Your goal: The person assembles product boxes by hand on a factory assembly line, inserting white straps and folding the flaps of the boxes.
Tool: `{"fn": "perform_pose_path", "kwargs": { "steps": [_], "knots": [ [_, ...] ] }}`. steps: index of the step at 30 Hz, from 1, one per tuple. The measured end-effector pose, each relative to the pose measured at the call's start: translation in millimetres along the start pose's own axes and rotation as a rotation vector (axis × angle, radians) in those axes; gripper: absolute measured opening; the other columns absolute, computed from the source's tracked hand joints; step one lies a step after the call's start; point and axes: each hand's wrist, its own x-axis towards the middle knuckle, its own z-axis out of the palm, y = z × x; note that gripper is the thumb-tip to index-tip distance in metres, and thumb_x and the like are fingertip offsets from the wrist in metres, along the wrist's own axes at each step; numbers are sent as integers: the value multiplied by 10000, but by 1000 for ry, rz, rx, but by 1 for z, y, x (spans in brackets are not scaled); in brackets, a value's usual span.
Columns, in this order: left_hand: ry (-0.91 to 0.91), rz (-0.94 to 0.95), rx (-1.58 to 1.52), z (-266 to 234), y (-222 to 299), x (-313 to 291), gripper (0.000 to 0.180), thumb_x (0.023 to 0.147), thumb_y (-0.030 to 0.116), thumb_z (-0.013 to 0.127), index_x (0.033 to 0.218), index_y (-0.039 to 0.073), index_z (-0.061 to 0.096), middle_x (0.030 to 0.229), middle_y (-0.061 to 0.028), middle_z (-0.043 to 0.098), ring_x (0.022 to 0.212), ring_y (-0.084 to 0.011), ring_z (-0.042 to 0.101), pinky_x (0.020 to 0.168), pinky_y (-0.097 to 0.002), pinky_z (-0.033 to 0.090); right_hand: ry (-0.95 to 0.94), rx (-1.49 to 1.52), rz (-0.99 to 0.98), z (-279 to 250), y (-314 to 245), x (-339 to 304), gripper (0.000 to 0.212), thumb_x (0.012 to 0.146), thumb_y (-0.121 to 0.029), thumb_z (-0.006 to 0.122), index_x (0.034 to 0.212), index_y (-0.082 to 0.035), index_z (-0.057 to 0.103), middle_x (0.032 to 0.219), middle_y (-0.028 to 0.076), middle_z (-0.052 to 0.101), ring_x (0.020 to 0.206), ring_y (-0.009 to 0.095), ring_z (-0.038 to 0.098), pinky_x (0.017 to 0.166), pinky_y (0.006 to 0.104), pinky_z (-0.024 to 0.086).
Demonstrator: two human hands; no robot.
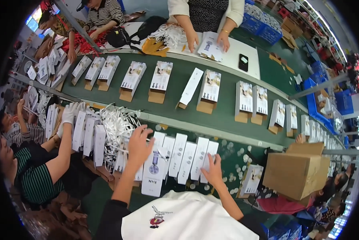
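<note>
My left hand (141, 147) is raised with fingers spread over the left end of a row of slim white boxes (186, 162). Beneath it, a white box with a printed fan picture (151, 184) leans toward me. A tangled heap of white cables (116, 124) lies just left of this hand. My right hand (213, 172) rests its spread fingers against the white box at the row's right end (209, 158). Whether a thin white strand near my left fingertips touches them, I cannot tell.
Open-bottomed printed boxes (160, 80) stand spaced along the green conveyor (179, 110) ahead. A large brown carton (287, 174) is at right, beside a single printed box (251, 180). A co-worker's gloved hand (68, 114) reaches among boxes at left. Across, another person's hands (223, 40) handle white packaging.
</note>
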Motion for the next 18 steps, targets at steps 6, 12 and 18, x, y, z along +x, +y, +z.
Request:
{"fn": "perform_pose_path", "kwargs": {
  "steps": [6,12,18],
  "knots": [
    [-200,-60,261,48,55,-129,653,754,317,749,1329,118,513,1474,-218,311,1405,-408,220,1089,-608,214,102,4,65,30,-1,-21,860,742,-165,775,1460,-82,310,1453,319,215,1237,506,393,988,477,419],
    [-240,-106,460,109,19,-184,778,685,324,806,1380,195,483,1578,-249,19,1452,-451,38,1025,-737,180,96,35,111,60,8,-45,912,787,-207,750,1513,-103,208,1540,264,56,1253,512,385,1005,489,411],
    [-69,-25,591,128,3,-197,768,685,220,768,1393,214,469,1570,-242,77,1454,-430,82,1025,-725,192,31,5,221,62,5,-53,1133,649,-286,843,1538,-197,146,1593,164,-79,1125,455,495,807,497,533]
  ]
}}
